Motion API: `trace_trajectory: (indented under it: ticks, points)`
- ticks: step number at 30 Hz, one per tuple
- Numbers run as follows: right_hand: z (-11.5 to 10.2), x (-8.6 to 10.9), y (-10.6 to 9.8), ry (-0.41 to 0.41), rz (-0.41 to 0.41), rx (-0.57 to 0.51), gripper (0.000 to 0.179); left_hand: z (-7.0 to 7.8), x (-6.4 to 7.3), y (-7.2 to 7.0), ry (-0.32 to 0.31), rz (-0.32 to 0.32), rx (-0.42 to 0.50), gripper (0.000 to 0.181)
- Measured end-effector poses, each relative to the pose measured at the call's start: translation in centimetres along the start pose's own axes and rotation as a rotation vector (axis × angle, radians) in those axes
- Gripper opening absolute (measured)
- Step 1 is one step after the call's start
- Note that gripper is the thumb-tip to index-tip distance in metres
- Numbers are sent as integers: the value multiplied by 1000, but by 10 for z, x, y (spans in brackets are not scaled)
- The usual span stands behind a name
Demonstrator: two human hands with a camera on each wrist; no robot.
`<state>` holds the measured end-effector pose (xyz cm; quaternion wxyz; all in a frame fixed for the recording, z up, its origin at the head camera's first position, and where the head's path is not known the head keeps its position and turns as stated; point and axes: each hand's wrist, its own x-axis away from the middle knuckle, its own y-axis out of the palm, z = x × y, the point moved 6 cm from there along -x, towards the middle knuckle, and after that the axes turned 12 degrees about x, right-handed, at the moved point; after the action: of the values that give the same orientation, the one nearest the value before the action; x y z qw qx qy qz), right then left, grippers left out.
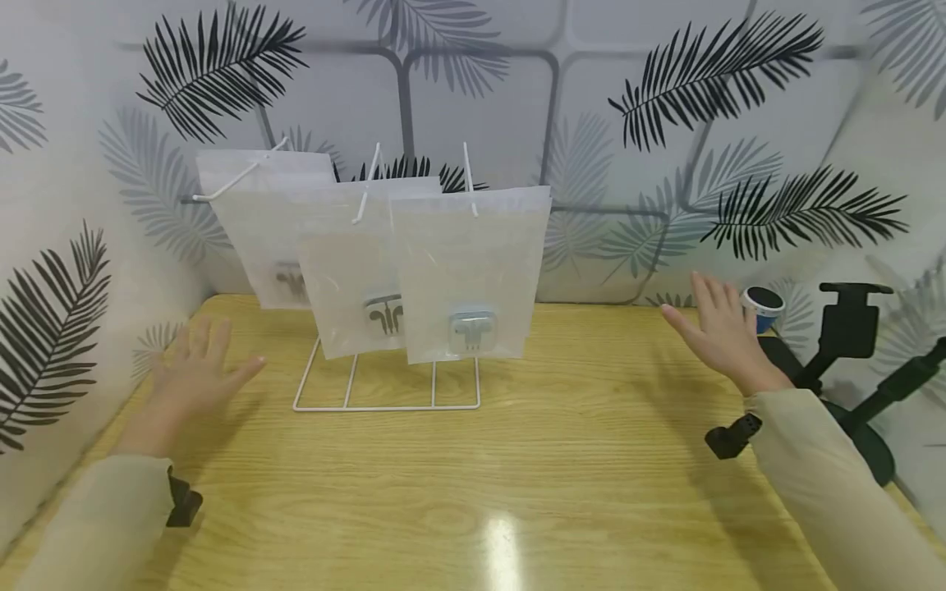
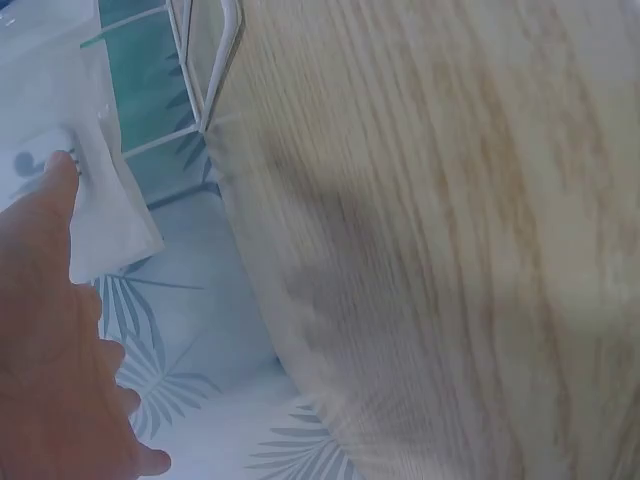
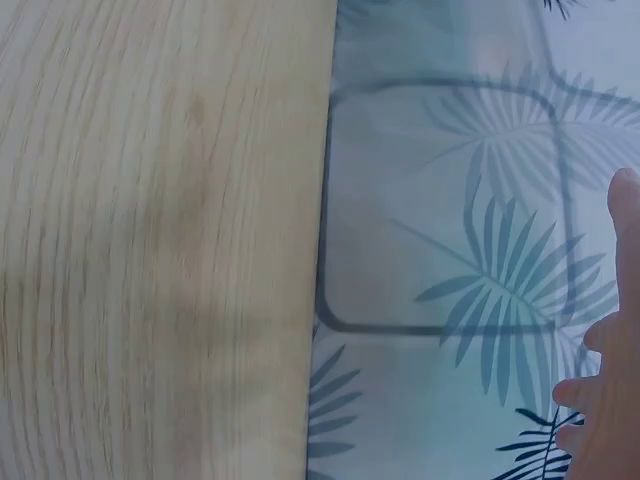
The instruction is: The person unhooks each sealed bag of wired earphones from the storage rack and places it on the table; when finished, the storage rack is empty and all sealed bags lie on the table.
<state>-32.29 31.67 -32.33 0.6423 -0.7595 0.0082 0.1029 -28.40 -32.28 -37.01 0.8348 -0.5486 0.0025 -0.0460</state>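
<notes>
In the head view, a white wire rack (image 1: 384, 407) stands on the wooden table with three translucent pouches on its prongs. The right pouch (image 1: 473, 254), the middle pouch (image 1: 347, 271) and the left pouch (image 1: 254, 238) each show a small earphone pack (image 1: 473, 332) near the bottom. My left hand (image 1: 194, 369) is held above the table left of the rack, fingers spread, holding nothing. On the other side, my right hand (image 1: 724, 332) hovers with fingers straight and thumb apart, also without anything in it. Its fingers (image 3: 610, 400) show at the right wrist view's edge.
Behind the right hand sits a small blue-and-white round object with a dark top (image 1: 764, 305). A black phone-holder-like stand (image 1: 850, 320) is at the right edge. Leaf-patterned fabric (image 1: 591, 164) borders the wooden table (image 1: 414, 492) at the back and sides.
</notes>
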Motion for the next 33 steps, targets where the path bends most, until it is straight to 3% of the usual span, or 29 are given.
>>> trace_trajectory:
  ticks: [6,16,25,29,33]
  points:
    - [-17,-2,-3,-58,27,-71,79,4,-3,10,44,-1,31,91]
    - [-67,-1,-15,-241,86,-253,70,12,-2,27,120,-2,88,91]
    - [-104,2,-20,-244,70,-378,66,28,-5,36,260,11,116,81]
    - [-119,2,-21,-271,71,-440,64,30,-5,42,283,0,102,79]
    - [-133,-2,-18,-308,83,-493,61,31,-4,50,291,-58,135,79]
